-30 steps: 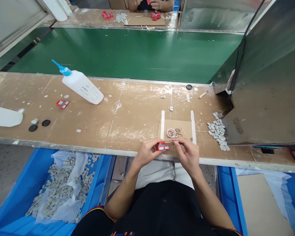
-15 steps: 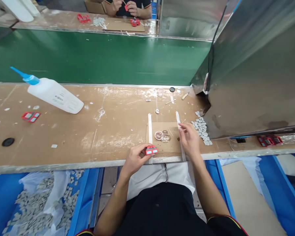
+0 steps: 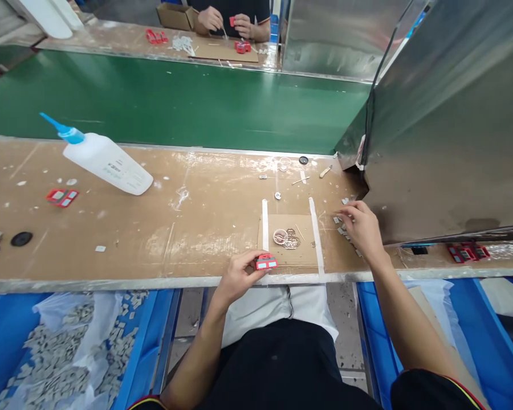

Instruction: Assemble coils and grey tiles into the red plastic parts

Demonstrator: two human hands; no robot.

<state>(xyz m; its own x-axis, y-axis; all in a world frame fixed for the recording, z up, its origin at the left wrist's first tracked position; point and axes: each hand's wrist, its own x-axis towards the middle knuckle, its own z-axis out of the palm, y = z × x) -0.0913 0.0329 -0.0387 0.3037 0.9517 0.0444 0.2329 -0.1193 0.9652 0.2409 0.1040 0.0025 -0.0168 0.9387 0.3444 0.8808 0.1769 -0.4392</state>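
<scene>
In the head view my left hand grips a small red toy car part with two pale blue windows, at the table's front edge. Just beyond it a cardboard pad lies between two white tape strips. A small round dish sits on the pad, beside a shiny brown patch. Out to the right, my right hand hovers over a pile of small grey pieces, which it partly covers. Its thumb and forefinger are pinched together; whatever is between them is too small to make out.
A white squeeze bottle and another red car part lie to the left. A green belt runs behind the table. The metal housing stands close on the right. Across the belt, a co-worker's hands hold a red part.
My right hand has moved right, from the pad's right tape strip to the grey pieces. My left hand keeps the red part nearly in place. The view has shifted slightly.
</scene>
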